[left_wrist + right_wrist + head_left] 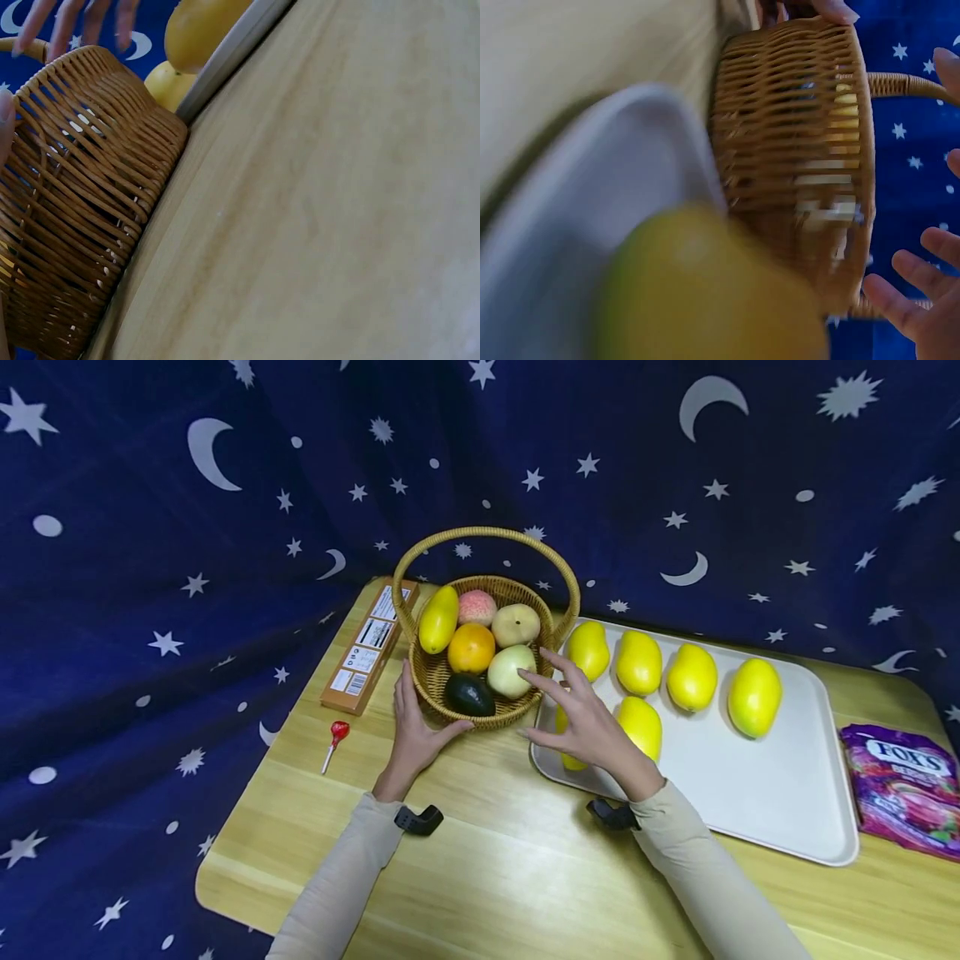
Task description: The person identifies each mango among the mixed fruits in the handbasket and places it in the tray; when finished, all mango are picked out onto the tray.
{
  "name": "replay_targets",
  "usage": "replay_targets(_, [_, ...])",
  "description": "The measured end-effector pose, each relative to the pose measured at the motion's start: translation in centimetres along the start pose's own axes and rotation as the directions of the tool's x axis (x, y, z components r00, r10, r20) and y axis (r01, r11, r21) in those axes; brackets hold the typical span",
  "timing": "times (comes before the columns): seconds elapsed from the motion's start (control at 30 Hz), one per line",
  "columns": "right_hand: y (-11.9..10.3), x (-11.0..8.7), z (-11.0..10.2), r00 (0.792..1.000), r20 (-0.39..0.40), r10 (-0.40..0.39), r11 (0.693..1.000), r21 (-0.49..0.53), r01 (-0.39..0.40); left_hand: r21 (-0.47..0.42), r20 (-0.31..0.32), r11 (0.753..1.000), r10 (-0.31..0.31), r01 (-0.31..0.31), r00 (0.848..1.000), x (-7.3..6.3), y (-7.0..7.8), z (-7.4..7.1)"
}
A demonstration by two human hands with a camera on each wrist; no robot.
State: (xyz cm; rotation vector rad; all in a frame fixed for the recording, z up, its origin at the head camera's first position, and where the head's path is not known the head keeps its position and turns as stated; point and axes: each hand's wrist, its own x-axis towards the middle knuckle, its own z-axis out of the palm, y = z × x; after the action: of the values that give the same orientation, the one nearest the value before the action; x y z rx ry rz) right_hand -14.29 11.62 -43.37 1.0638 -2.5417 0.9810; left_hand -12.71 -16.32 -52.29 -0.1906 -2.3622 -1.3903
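Note:
A round wicker basket (487,723) with a tall handle holds an elongated yellow fruit (438,620), a pink peach (477,607), a beige round fruit (516,624), an orange (471,648), a pale green round fruit (510,672) and a dark avocado (469,695). My left hand (417,733) holds the basket's near left side, its thumb at the rim. Over the right rim hovers my right hand (588,727), fingers spread and gripping nothing; in the head view its fingertips overlap the pale green fruit, though contact is unclear. Several yellow mangoes (692,677) lie on a white tray (750,793).
A brown box with labels (367,652) lies left of the basket, with a red lollipop (339,732) nearer the front. Right of the tray is a purple candy bag (903,785). A dark blue star-patterned cloth (480,452) hangs behind the wooden table (487,877).

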Motion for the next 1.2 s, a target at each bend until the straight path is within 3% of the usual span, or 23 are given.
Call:
replay_targets(0.2, [-0.4, 4.6, 1.0, 0.997, 0.056, 0.046, 0.996, 0.07, -0.05, 0.001, 0.002, 1.0, 0.011, -0.011, 1.0, 0.1, 0.1, 0.1])
replay_targets(0.47, [-0.2, 9.5, 2.4, 0.975, 0.167, 0.148, 0.974, 0.144, -0.173, 0.009, 0.012, 1.0, 0.013, -0.013, 1.0, 0.2, 0.1, 0.0])
replay_targets(0.67, [0.4, 12.9, 3.9, 0.962, 0.215, 0.168, 0.966, 0.158, -0.204, 0.007, 0.005, 1.0, 0.005, -0.005, 1.0, 0.1, -0.1, 0.1])
replay_targets(0.93, [0.5, 15.2, 5.5, 0.924, 0.296, 0.242, 0.964, 0.033, -0.263, 0.008, 0.017, 1.0, 0.004, -0.004, 1.0, 0.1, 0.0, 0.2])
replay_targets(1.2, [0.1, 16.6, 5.5, 0.893, 0.394, 0.217, 0.973, -0.017, -0.229, 0.019, 0.015, 1.0, -0.006, 0.006, 1.0, 0.3, -0.1, 0.1])
